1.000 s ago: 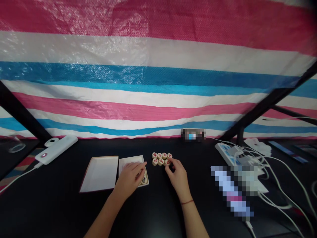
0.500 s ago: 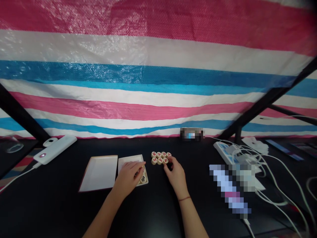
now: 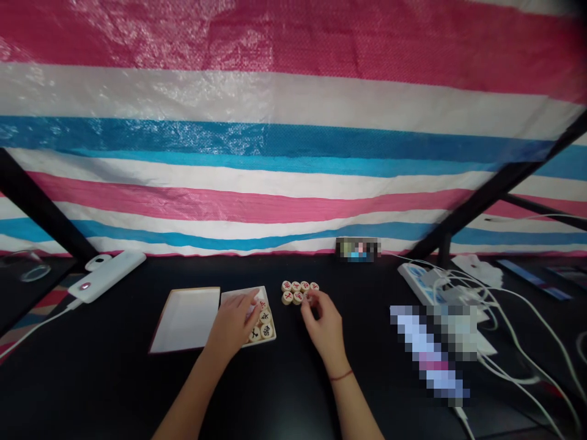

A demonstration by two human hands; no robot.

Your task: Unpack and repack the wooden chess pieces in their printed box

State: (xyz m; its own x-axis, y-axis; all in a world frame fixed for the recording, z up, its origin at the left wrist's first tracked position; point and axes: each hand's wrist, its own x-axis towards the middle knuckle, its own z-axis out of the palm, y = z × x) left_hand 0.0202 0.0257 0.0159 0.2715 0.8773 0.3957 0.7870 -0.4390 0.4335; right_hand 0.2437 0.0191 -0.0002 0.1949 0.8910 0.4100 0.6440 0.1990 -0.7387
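Across a black tabletop [image 3: 284,391], a person's forearms reach towards a set of Chinese chess pieces. The left hand [image 3: 232,327] rests with loosely curled fingers over a shallow white cardboard box [image 3: 235,296]; whether it grips anything cannot be told. Four or so pale round wooden discs [image 3: 262,324] with dark and red characters still lie in the box's right end. Just to the box's left sits a flat white lid with a reddish rim [image 3: 186,319], nothing in it. The right hand [image 3: 323,324] is drawn narrow, fingertips pinched on the end disc [image 3: 309,298] of two neat rows of red-marked discs [image 3: 296,287] already set out on the table beside the box. So one cluster is laid out and a few pieces remain boxed. Farther back lie a white power bank [image 3: 107,275] and a white power strip trailing cables [image 3: 424,278], under a striped pink, white and blue plastic tarpaulin [image 3: 293,153].
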